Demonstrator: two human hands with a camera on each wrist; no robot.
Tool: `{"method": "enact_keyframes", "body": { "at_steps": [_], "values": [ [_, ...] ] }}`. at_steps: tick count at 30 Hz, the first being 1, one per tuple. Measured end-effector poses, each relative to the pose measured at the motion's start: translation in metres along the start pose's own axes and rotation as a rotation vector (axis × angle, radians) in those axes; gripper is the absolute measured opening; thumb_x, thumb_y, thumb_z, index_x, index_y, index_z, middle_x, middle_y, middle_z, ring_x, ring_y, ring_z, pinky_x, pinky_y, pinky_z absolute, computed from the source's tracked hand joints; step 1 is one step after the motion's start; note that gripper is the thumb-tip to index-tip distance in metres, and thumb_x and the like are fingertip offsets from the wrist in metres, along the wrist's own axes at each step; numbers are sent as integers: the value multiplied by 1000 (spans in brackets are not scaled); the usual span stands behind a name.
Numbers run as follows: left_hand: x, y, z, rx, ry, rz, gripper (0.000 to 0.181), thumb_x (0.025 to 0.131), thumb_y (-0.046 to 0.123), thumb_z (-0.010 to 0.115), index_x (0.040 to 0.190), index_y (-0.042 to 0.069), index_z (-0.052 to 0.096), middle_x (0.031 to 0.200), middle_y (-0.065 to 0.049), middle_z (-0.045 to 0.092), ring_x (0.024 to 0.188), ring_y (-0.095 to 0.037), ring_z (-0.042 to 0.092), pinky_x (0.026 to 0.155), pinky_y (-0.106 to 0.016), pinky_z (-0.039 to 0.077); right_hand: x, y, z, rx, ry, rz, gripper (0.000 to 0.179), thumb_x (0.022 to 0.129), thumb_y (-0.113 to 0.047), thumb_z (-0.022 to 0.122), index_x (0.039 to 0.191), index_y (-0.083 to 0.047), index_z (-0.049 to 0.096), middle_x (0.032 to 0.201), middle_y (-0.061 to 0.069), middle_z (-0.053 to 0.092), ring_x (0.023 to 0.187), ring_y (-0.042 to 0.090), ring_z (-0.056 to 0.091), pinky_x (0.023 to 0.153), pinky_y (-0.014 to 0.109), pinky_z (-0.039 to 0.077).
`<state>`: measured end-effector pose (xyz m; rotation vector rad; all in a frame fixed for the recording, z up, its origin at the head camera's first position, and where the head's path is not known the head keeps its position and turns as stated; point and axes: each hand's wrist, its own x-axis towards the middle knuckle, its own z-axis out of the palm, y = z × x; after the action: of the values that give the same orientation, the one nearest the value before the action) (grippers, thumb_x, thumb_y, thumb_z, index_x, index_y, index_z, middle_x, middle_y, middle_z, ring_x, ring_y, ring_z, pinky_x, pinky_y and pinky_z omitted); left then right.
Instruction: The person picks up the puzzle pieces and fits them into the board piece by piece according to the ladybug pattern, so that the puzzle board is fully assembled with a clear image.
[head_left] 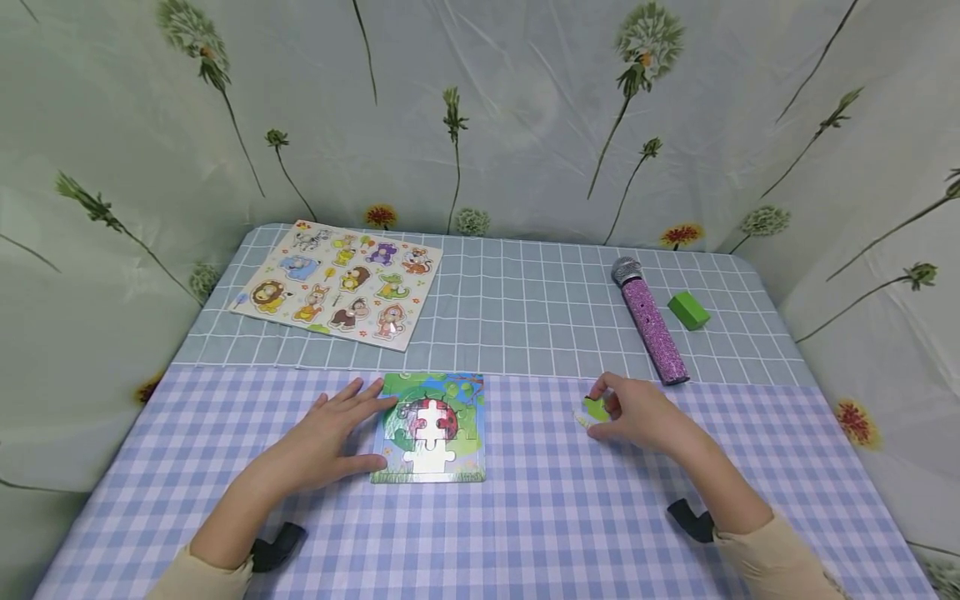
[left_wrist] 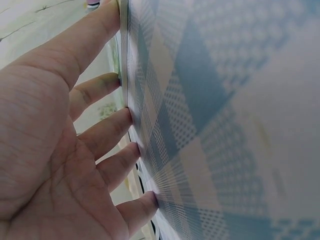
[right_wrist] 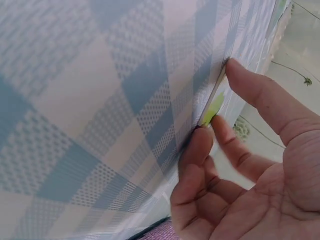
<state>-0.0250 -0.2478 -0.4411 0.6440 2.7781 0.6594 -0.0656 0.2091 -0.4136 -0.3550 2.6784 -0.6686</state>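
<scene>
A square ladybug jigsaw puzzle [head_left: 468, 442] lies flat on the checked cloth, with a bare white gap running from its middle toward the bottom. My left hand [head_left: 326, 440] is spread at the puzzle's left side, thumb and fingertips touching its edge; in the left wrist view its fingers [left_wrist: 107, 127] reach the cloth and the board's rim. To the right, my right hand [head_left: 637, 414] pinches a green and white puzzle piece [head_left: 597, 408] by its edges, low at the cloth. The right wrist view shows the puzzle piece [right_wrist: 214, 107] between thumb and fingers, largely edge-on.
An animal picture board [head_left: 341, 283] lies at the back left. A pink glittery microphone [head_left: 655, 329] and a green block [head_left: 688, 310] are at the back right. Behind the table [head_left: 525, 517] hangs a flower-printed curtain [head_left: 525, 108].
</scene>
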Motion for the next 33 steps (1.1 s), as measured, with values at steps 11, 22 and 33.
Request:
{"method": "enact_keyframes", "body": {
  "at_steps": [11,22,33],
  "values": [
    [0,-2,1,4,6,6,78,90,47,85,157,23,56,173,-13,39,161,-50,31,118,-86,24,2,1,2,-2,18,-89,38,83,-9,88,118,-14,74,105,6,66,93,18,61,84,37,54],
    [0,-1,1,-3,7,9,78,90,46,85,158,22,56,173,-13,39,161,-49,30,118,-86,24,2,2,2,-20,39,-112,39,81,-12,91,116,-16,75,106,3,68,94,17,61,84,37,53],
    [0,-1,1,-6,2,-2,78,89,46,86,158,22,56,174,-13,38,161,-49,29,117,-86,24,9,0,1,-79,5,-91,36,81,-17,91,113,-16,74,97,0,70,83,13,57,76,33,49]
  ]
}}
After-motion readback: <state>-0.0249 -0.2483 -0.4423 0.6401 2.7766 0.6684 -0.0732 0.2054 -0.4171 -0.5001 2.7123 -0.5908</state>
